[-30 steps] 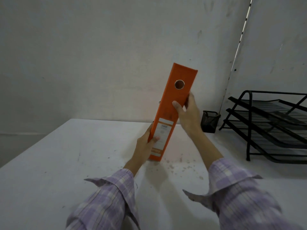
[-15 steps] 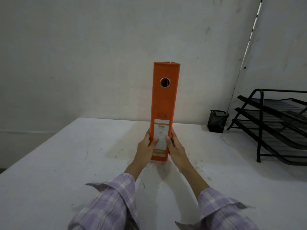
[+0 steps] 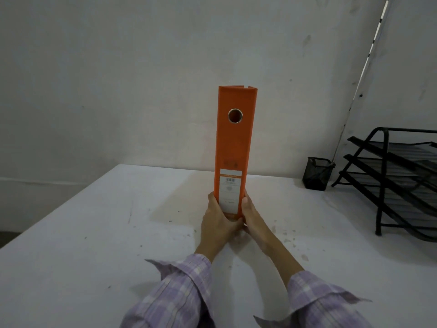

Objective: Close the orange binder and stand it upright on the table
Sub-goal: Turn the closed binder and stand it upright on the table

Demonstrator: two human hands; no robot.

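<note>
Worktop (image 3: 71, 245): white, scuffed, dark specks; near and left edges cut off by frame.

L hand (image 3: 216, 223): cups lower left side of orange binder (image 3: 235, 138), thumb up along left edge. Fingers wrap round behind, out of sight; they look clamped on the binder. Plaid sleeve (image 3: 175, 294) cut off at bottom of frame.

Binder: closed, upright at centre of worktop, spine facing camera, well back from near edge. Ring hole in upper spine, white label low down; print too small to read. Bottom edge hidden behind both hands, so contact w/ worktop can't be confirmed.

R hand (image 3: 251, 215): pressed to lower right side of binder, thumb up beside label, fingers hidden behind, apparently clamped on it too.

Far right: black mesh pen cup (image 3: 316, 174) by back wall, contents not visible. Black wire tray rack (image 3: 397, 185) just beside it, right part cut off; papers inside dim.
</note>
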